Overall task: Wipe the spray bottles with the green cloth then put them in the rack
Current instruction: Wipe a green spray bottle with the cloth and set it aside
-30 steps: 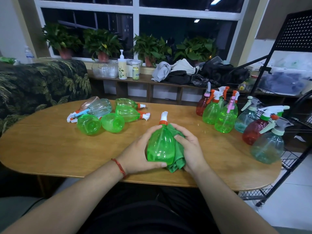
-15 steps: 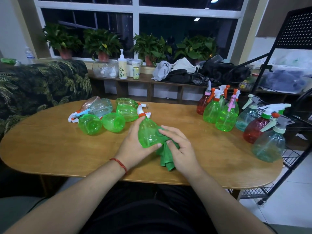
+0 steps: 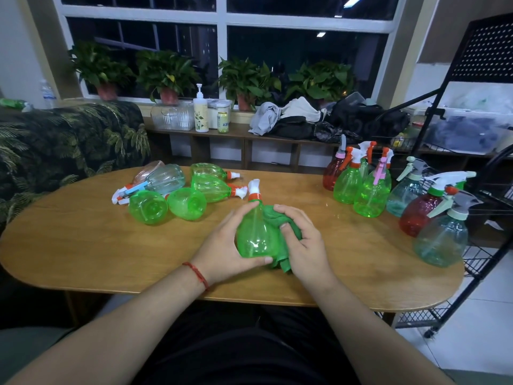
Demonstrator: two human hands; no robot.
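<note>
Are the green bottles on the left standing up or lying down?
Lying down. The green bottles rest on their sides on the table, not on their bases.

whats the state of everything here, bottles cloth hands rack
held bottle: upright, sprayer on, gripped by the left hand
cloth: bunched, pressed on the held bottle's right side by the right hand
left bottles: lying on their sides on the table
right bottles: standing upright on the table
rack: standing at the table's right end
</note>
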